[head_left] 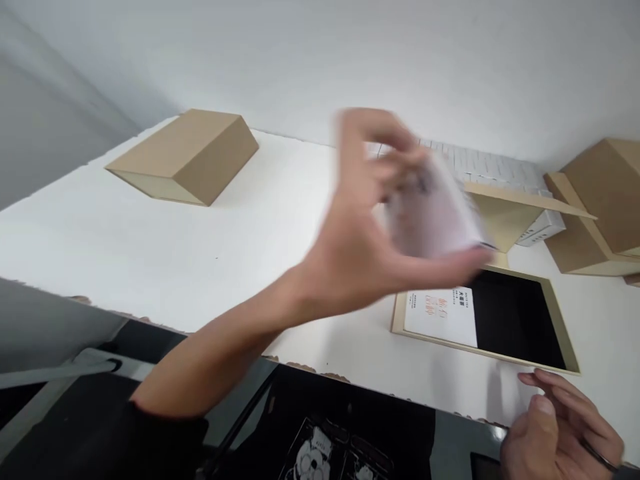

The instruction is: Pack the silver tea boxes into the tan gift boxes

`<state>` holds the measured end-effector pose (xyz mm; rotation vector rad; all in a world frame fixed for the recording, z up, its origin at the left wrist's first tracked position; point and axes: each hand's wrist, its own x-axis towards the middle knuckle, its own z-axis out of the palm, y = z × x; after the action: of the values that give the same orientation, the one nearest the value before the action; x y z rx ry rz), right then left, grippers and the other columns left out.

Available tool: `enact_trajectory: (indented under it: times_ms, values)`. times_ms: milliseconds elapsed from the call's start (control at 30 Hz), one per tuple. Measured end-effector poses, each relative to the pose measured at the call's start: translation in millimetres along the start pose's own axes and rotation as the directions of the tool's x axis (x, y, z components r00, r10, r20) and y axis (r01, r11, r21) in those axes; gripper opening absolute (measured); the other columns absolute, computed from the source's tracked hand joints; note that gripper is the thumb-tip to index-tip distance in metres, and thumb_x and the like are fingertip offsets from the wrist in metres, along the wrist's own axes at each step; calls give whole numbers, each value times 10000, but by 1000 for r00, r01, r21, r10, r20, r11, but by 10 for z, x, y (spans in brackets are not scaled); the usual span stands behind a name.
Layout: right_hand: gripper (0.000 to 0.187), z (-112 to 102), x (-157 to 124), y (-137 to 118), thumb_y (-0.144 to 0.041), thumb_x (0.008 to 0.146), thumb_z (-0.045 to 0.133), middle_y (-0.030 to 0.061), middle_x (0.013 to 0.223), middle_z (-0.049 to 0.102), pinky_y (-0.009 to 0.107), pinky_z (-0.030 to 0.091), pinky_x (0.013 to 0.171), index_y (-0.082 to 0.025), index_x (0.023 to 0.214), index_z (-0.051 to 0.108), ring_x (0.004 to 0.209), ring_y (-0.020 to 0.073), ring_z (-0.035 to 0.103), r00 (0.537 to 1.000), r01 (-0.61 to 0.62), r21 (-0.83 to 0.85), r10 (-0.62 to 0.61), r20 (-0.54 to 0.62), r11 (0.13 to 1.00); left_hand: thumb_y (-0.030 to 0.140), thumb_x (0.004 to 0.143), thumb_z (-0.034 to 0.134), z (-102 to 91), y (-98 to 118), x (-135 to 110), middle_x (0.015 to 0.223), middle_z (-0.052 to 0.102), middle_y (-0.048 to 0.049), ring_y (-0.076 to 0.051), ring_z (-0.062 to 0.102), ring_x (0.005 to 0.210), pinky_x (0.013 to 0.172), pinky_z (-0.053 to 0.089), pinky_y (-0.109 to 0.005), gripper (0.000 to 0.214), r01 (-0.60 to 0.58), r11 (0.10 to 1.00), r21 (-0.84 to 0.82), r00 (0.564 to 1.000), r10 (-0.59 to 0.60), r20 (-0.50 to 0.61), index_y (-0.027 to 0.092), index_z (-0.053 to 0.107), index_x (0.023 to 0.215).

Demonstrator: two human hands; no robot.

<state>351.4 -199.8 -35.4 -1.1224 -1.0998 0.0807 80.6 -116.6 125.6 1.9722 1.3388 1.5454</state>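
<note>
My left hand (360, 233) is raised over the table, its thumb and fingers closed around a small white box (435, 207) with printing on it, blurred by motion. Below and to its right lies an opened tan gift box (399, 317), its lid (505, 213) standing up at the back. A white printed box (443, 320) fills the left part of the gift box, and black lining (517, 320) shows in the right part. Near the table's front edge, my right hand (570, 427) is held loosely with fingers apart and nothing visible in it.
A closed tan box (190, 157) sits at the back left of the white table (125, 253). Rows of small white boxes (490, 163) line the wall behind the gift box. More tan boxes (600, 200) are stacked at the right.
</note>
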Motion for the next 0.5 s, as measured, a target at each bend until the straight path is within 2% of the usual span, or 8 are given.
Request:
enact_trajectory:
  times_ms: [67, 100, 167, 200, 267, 333, 400, 500]
  values:
    - [212, -17, -11, 7, -226, 770, 836, 91, 910, 722, 459, 516, 629, -202, 915, 684, 654, 246, 665, 1000, 11, 19, -11, 24, 1000, 400, 818, 843, 340, 166, 130, 1270, 648, -66, -209, 687, 1113, 851, 589, -323, 644, -28, 999, -31, 939, 37, 341, 217, 406, 1253]
    - [219, -32, -17, 5, -213, 779, 828, 89, 926, 721, 453, 524, 642, -197, 936, 675, 674, 241, 674, 999, 8, 23, -8, 36, 1000, 343, 839, 833, 538, 226, 189, 1219, 680, -58, -212, 692, 1060, 831, 580, -327, 644, -55, 998, -39, 852, 67, 519, 206, 410, 1304]
    - [216, -62, -30, -12, -196, 814, 804, 87, 963, 717, 440, 540, 679, -187, 973, 658, 731, 231, 691, 999, -17, 22, 16, 52, 1000, 277, 876, 763, 963, 304, 279, 1056, 733, -70, -256, 697, 961, 782, 553, -372, 619, -124, 992, 10, 597, 66, 799, 154, 415, 1373]
    - [204, -72, -37, -24, -193, 834, 790, 86, 976, 714, 429, 543, 696, -182, 982, 651, 753, 223, 694, 998, -30, 20, 29, 52, 999, 266, 881, 727, 1173, 330, 305, 1040, 740, -94, -280, 697, 966, 798, 541, -401, 597, -144, 990, 10, 503, 64, 862, 114, 432, 1377]
    - [186, -84, -48, -45, -194, 856, 777, 82, 984, 709, 403, 543, 715, -172, 982, 642, 771, 202, 695, 998, -36, 17, 35, 51, 999, 166, 844, 666, 1534, 368, 319, 1069, 744, -142, -325, 683, 1047, 881, 509, -466, 565, -206, 978, 30, 425, 62, 903, 68, 473, 1365]
    - [182, -86, -51, -52, -193, 861, 776, 79, 986, 708, 384, 539, 724, -166, 977, 638, 772, 188, 693, 998, -36, 16, 35, 60, 999, 143, 835, 637, 1758, 401, 292, 1153, 734, -174, -350, 649, 1151, 944, 479, -493, 550, -208, 974, 90, 366, -8, 930, 57, 497, 1360]
    - [184, -88, -48, -47, -196, 863, 775, 80, 992, 709, 383, 541, 728, -164, 980, 637, 782, 189, 694, 997, -33, 9, 32, 73, 999, 211, 888, 630, 1800, 419, 244, 1272, 699, -195, -359, 616, 1226, 974, 468, -487, 510, -215, 968, 131, 347, -49, 937, 65, 508, 1361]
    - [190, -96, -48, -34, -192, 865, 773, 80, 998, 706, 397, 550, 727, -164, 998, 640, 787, 195, 694, 996, -27, -6, 27, 85, 1000, 345, 967, 603, 1507, 346, 164, 1281, 697, -180, -343, 638, 1193, 965, 486, -465, 442, -260, 958, 120, 470, 17, 883, 79, 540, 1314]
